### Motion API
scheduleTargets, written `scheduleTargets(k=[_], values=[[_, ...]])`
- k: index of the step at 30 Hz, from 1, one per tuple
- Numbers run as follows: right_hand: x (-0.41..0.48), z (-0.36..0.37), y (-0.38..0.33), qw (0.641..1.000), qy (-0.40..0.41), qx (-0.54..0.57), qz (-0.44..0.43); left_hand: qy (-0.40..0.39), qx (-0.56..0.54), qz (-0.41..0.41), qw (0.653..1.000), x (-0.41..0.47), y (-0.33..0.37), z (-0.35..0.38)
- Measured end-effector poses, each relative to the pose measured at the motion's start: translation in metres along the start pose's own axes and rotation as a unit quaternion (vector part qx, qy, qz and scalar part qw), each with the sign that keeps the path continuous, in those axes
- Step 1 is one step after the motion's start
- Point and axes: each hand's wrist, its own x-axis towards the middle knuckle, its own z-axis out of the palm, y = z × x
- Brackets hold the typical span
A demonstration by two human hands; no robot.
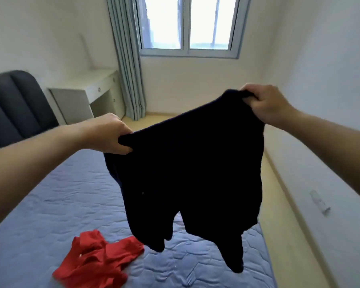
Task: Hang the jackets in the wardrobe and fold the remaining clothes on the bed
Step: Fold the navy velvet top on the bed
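At the upper left of the frame a dark padded headboard [15, 104] is seen, and below it the blue quilted bed [40, 194] fills the lower left. A crumpled red garment [100, 258] is left lying unfolded on the bed at the lower centre-left. Behind, beside the grey curtain [127, 59], a pale worktop [85, 82] is set against the wall.

Left of centre, the left hand [108, 134] is raised, and its fingers [121, 150] are clamped on one top corner of a dark garment [191, 163]. The garment is held up in the air above the bed, spread between both hands, with its lower ends hanging free and not touching the mattress. Its kind cannot be told for certain, though two hanging parts are seen at the bottom. At the upper right of centre, the right hand [266, 104] is held higher, its fingers curled tight over the other top corner. Far right, a small white object [320, 202] is seen on a pale ledge.

The step in hand is judged to be the folding of the remaining clothes: the dark garment is being opened out for inspection. Next, it would need to be levelled, lowered flat onto the bare part of the bed clear of the red garment, and smoothed before any fold is made. No wardrobe is in view.
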Motion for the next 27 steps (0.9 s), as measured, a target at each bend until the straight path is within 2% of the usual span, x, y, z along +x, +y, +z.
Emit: scheduleTargets(k=[3, 5, 7, 9, 10, 11, 12, 13, 14, 15, 17, 19, 22, 24, 25, 27], values=[[0.016, -0.084, -0.040, 0.998, 0.040, -0.014, -0.055, 0.024, 0.210, -0.060, 0.976, -0.015, -0.002, -0.075], [0.019, -0.120, -0.064, 0.997, 0.027, -0.013, -0.073, 0.046, 0.276, -0.116, 0.953, -0.017, 0.006, -0.116], [0.013, -0.144, -0.083, 0.997, -0.004, 0.010, -0.073, 0.097, 0.297, -0.180, 0.933, -0.018, 0.020, -0.140], [0.003, -0.159, -0.094, 0.996, -0.025, 0.056, -0.061, 0.165, 0.198, -0.257, 0.931, -0.017, 0.037, -0.154], [-0.003, -0.163, -0.097, 0.994, -0.032, 0.086, -0.053, 0.195, 0.080, -0.292, 0.933, -0.014, 0.046, -0.160], [-0.010, -0.164, -0.100, 0.991, -0.037, 0.118, -0.044, 0.226, -0.084, -0.309, 0.920, -0.010, 0.056, -0.167], [-0.015, -0.163, -0.103, 0.988, -0.041, 0.146, -0.034, 0.255, -0.271, -0.310, 0.875, -0.005, 0.068, -0.174], [-0.020, -0.160, -0.106, 0.984, -0.042, 0.170, -0.023, 0.274, -0.438, -0.301, 0.801, -0.002, 0.083, -0.182], [-0.023, -0.156, -0.110, 0.980, -0.039, 0.195, -0.011, 0.271, -0.554, -0.276, 0.738, 0.001, 0.100, -0.188], [-0.026, -0.151, -0.113, 0.975, -0.033, 0.221, 0.000, 0.255, -0.622, -0.233, 0.703, 0.003, 0.118, -0.191], [-0.030, -0.138, -0.124, 0.959, -0.027, 0.282, 0.011, 0.200, -0.700, -0.130, 0.673, 0.005, 0.155, -0.191], [-0.034, -0.126, -0.134, 0.938, -0.033, 0.344, 0.015, 0.155, -0.717, -0.072, 0.676, 0.009, 0.186, -0.186], [-0.037, -0.112, -0.135, 0.897, -0.099, 0.430, 0.028, 0.205, -0.669, -0.090, 0.709, 0.019, 0.200, -0.177], [-0.038, -0.111, -0.130, 0.861, -0.174, 0.478, 0.025, 0.245, -0.654, -0.107, 0.708, 0.020, 0.193, -0.174], [-0.037, -0.113, -0.127, 0.856, -0.189, 0.481, 0.019, 0.253, -0.653, -0.100, 0.706, 0.018, 0.188, -0.173], [-0.035, -0.114, -0.117, 0.879, -0.175, 0.444, 0.007, 0.255, -0.667, -0.051, 0.698, 0.012, 0.178, -0.176]])
